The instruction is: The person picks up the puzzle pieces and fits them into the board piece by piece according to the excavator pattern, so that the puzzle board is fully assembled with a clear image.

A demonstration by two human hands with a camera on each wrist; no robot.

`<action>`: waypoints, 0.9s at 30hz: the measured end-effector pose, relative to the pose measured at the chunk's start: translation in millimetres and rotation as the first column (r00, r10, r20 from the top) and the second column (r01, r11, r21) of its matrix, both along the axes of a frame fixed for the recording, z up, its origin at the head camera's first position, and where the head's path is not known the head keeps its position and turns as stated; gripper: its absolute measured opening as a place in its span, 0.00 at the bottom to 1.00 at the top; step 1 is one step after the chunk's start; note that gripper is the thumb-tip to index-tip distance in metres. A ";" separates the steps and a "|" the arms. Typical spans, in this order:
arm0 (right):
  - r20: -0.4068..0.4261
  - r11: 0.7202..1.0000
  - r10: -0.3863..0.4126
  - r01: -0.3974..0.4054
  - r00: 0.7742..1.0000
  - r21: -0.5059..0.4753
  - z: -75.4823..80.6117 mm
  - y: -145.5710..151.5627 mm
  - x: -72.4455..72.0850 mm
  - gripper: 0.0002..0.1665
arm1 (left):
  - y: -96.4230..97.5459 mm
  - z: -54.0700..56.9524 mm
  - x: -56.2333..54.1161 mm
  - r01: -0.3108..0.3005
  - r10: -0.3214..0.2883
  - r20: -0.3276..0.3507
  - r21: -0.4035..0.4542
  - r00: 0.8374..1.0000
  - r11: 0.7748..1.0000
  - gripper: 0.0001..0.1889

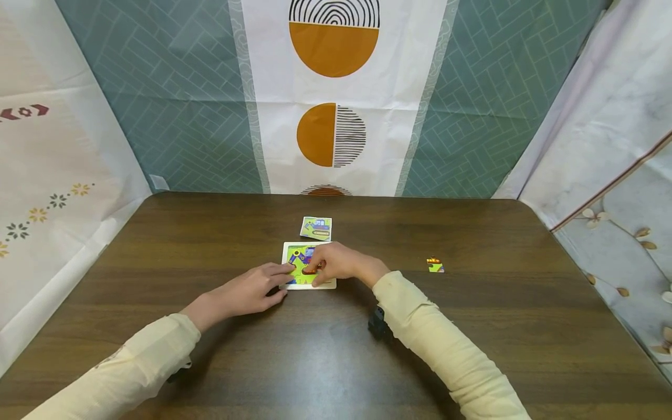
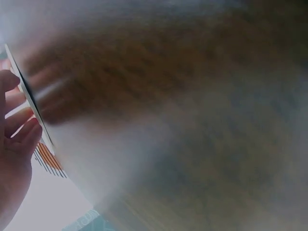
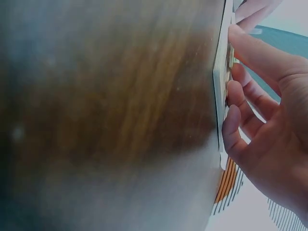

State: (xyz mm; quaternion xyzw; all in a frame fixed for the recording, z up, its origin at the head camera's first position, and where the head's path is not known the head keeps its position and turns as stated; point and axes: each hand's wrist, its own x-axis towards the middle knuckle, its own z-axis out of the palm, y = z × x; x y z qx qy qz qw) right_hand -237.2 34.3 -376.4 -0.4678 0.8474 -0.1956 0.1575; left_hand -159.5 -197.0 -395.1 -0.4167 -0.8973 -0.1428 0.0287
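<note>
A white-rimmed jigsaw puzzle tray [image 1: 285, 256] lies on the table in front of me, with a green, blue and orange picture in it. My left hand [image 1: 255, 290] rests at its left edge, fingers stretched out and touching the tray. From the right, my right hand [image 1: 336, 262] reaches over the tray, thumb and fingers bent around a puzzle piece [image 1: 310, 270] low against the picture; the hand partly hides this piece. The right wrist view shows the thumb and fingertips of the right hand [image 3: 267, 106] at the tray [image 3: 220, 91], seen edge-on.
Behind the tray lies a small picture card [image 1: 316, 227] showing a blue digger. A loose puzzle piece [image 1: 435, 265] lies on the brown table [image 1: 325, 350] off to the right. Patterned cloths [image 1: 205, 116] hang at the back and both sides.
</note>
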 end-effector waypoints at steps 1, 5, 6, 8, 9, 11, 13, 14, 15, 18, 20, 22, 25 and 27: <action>0.003 1.000 0.001 -0.001 1.000 0.002 0.1 0.1 -0.6 0.20 | 0.9 0.3 0.0 -0.001 0.001 -0.006 -0.004 1.000 1.000 0.18; 0.012 1.000 0.003 -0.003 1.000 0.016 0.2 -1.0 -2.6 0.20 | 3.5 0.0 -0.6 0.017 -0.017 -0.066 -0.007 0.998 1.000 0.17; 0.015 1.000 0.006 -0.006 1.000 0.018 0.3 -1.6 -2.9 0.20 | 3.9 -0.4 -0.7 0.026 -0.026 -0.090 -0.007 0.996 1.000 0.17; 0.016 1.000 0.014 -0.015 1.000 0.018 0.8 -2.5 -3.3 0.20 | 4.8 -1.5 -0.8 0.054 -0.053 -0.142 0.001 0.988 0.999 0.16; 0.013 1.000 0.019 -0.019 1.000 0.016 1.1 -2.7 -3.3 0.20 | 5.7 -2.3 -1.1 0.071 -0.069 -0.167 0.006 0.984 0.997 0.16; 0.006 1.000 0.025 -0.025 1.000 0.009 1.3 -2.9 -3.5 0.18 | 7.9 -3.2 -1.3 0.105 -0.099 -0.206 0.020 0.974 0.994 0.16; -0.012 0.999 0.032 -0.032 0.999 -0.001 1.4 -3.1 -3.5 0.16 | 10.5 -3.4 -1.4 0.126 -0.117 -0.230 0.028 0.966 0.992 0.17; -0.017 1.000 0.029 -0.029 0.999 -0.004 1.3 -3.2 -3.5 0.16 | 11.4 -3.3 -1.4 0.130 -0.120 -0.233 0.027 0.965 0.991 0.18; -0.023 1.000 0.026 -0.027 0.999 -0.008 1.0 -3.3 -3.4 0.16 | 11.8 -3.3 -1.2 0.128 -0.120 -0.233 0.021 0.965 0.992 0.19; -0.036 1.000 0.018 -0.019 0.999 -0.016 0.0 -3.4 -3.0 0.16 | 11.5 -4.0 0.4 0.120 -0.120 -0.218 -0.014 0.968 0.993 0.22; -0.039 1.000 0.015 -0.016 0.999 -0.017 -0.3 -3.3 -2.4 0.16 | 10.2 -5.3 1.1 0.119 -0.123 -0.201 -0.034 0.972 0.992 0.23; -0.044 1.000 0.022 -0.023 0.999 -0.019 -0.5 -2.7 -2.2 0.17 | 9.6 -6.3 1.3 0.122 -0.127 -0.178 -0.037 0.976 0.992 0.22; -0.023 1.000 -0.003 0.003 1.000 -0.018 -0.9 -0.7 -2.2 0.17 | 9.9 -6.5 0.7 0.117 -0.120 -0.139 -0.028 0.983 0.993 0.22; 0.002 0.999 -0.038 0.038 0.999 -0.024 -2.0 0.7 -2.4 0.16 | 10.4 -6.3 0.1 0.111 -0.113 -0.117 -0.025 0.987 0.994 0.22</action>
